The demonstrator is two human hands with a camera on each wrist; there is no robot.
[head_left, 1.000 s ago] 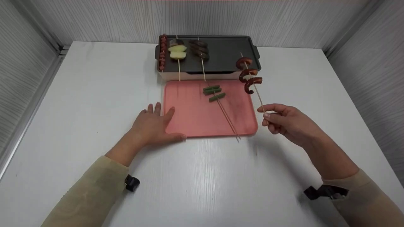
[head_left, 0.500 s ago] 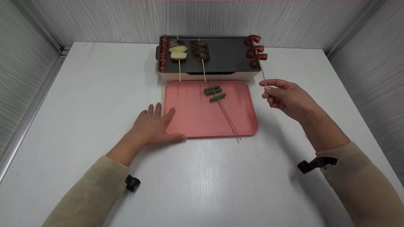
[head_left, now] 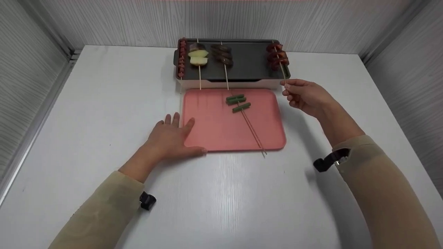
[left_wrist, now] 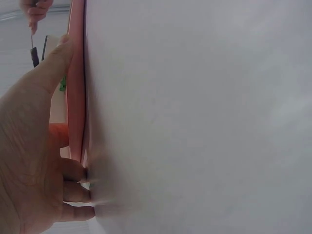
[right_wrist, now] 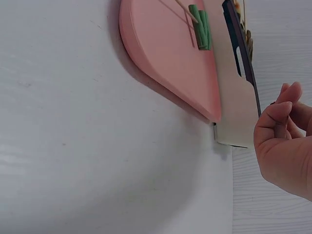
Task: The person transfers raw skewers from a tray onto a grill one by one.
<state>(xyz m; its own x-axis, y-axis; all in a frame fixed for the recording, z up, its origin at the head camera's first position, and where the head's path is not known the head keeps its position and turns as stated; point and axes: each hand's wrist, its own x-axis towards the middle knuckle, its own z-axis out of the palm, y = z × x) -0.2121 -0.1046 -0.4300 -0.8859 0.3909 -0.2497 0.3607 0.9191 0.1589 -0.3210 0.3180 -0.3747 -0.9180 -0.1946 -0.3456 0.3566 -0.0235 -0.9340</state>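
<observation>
My right hand (head_left: 306, 95) pinches the stick end of a skewer of curled reddish-brown, tentacle-like pieces (head_left: 278, 57). Those pieces lie over the right side of the black grill plate (head_left: 247, 60). In the right wrist view, thumb and fingertips of the right hand (right_wrist: 287, 146) meet beside the grill's end, hiding most of the stick. My left hand (head_left: 169, 138) rests with spread fingers at the near left corner of the pink tray (head_left: 214, 133); its thumb lies along the front rim. A skewer of green pieces (head_left: 241, 108) lies on the tray, its stick crossing the front edge.
Toward the plate's left lie a thin red skewer (head_left: 181, 58), a skewer with pale yellow slices (head_left: 198, 61) and one with dark brown pieces (head_left: 222, 55). The grill's light base (head_left: 238, 84) stands right behind the tray. A pale wall (head_left: 311, 26) rises behind.
My right hand has carried the tentacle-like skewer forward from beside the tray, then lowered it over the grill plate's right side. My left hand stays at the tray corner.
</observation>
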